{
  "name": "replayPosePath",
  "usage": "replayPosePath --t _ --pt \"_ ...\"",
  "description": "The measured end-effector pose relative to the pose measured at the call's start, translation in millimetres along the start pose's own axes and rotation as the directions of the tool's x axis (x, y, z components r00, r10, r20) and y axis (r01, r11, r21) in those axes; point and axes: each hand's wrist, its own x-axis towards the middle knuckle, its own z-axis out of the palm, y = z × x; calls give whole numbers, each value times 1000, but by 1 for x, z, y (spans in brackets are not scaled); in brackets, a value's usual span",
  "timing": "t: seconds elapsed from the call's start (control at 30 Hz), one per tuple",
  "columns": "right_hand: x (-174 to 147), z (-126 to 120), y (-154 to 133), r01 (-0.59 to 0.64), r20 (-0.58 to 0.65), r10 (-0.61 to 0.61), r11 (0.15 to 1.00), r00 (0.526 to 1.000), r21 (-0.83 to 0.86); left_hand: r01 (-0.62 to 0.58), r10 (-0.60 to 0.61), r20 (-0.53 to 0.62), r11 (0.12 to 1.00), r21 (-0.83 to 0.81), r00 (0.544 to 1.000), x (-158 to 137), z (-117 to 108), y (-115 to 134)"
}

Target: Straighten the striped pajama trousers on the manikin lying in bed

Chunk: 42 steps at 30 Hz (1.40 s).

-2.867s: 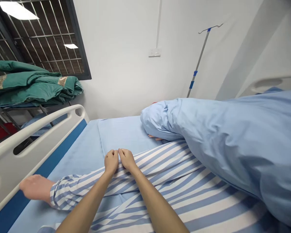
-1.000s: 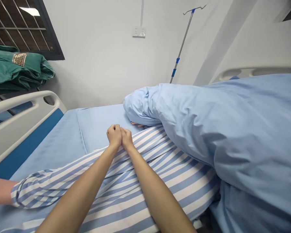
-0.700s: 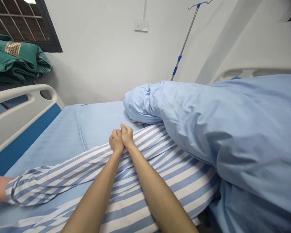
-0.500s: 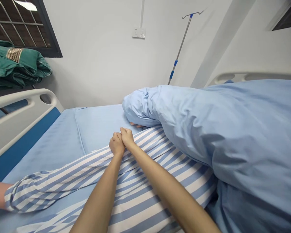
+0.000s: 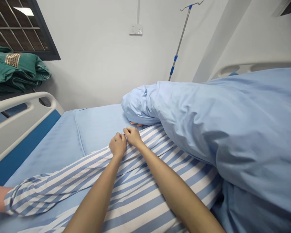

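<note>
A striped blue-and-white trouser leg (image 5: pixel 70 176) stretches across the bed, with a bare ankle (image 5: pixel 0 198) coming out of its cuff at the left. On its upper part rests my left hand (image 5: pixel 118 144), curled into a fist. Just right of it, slightly higher and a small gap apart, is my right hand (image 5: pixel 133 135), also a fist by the striped cloth. Nothing shows in either fist. A folded-back light blue quilt (image 5: pixel 184 113) covers the upper body at the right, and some fingertips (image 5: pixel 136 124) peek out under its edge.
The bed's light blue sheet (image 5: pixel 99 119) lies beyond the leg. A white-and-blue bed end board (image 5: pixel 24 129) stands at the left, near a folded green cloth (image 5: pixel 21 71). Behind the bed are a drip stand (image 5: pixel 181 42) and a wall socket (image 5: pixel 136 29).
My two fists were touching and are now slightly apart; the right one has shifted a little to the right. The view has tilted slightly.
</note>
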Motion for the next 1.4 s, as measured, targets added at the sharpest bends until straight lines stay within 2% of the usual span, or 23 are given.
replayPosePath --t 0.23,0.37,0.43,0.53,0.6,0.67,0.77,0.87,1.03,1.13,1.23,1.4 --pt "3 -6 -3 -19 -33 23 994 999 106 -14 13 22 998 61 1000 -1 1 1" --pt "2 -7 -4 -22 -41 29 987 999 159 -14 12 63 999 29 998 2 -5 6" --pt "5 -10 -3 -27 -45 38 976 998 217 -13 15 53 999 -42 998 7 -10 16" --pt "9 -14 -1 -54 -49 75 937 996 344 -36 29 -33 969 -246 999 18 -13 40" --pt "12 -17 1 -69 -48 97 908 994 414 -60 31 -82 925 -375 996 22 -9 52" --pt "13 -18 2 -83 -48 115 894 992 441 -41 11 -74 906 -422 997 23 0 55" --pt "13 -17 3 -93 -63 131 906 989 412 16 -27 -24 928 -372 999 15 14 47" --pt "12 -15 3 -83 -79 121 923 990 376 -10 6 -13 951 -308 1000 7 21 38" --pt "8 -14 1 -89 -77 120 941 990 327 5 -5 -2 971 -238 1000 4 17 39" --pt "12 -16 0 -115 -41 126 970 991 214 18 -16 10 976 -217 1000 3 14 41" --pt "23 -25 -3 -126 22 125 987 992 97 10 -7 14 978 -209 1000 1 15 41" --pt "37 -51 -1 -2 37 4 998 999 -60 15 -10 24 971 -238 1000 1 18 41"
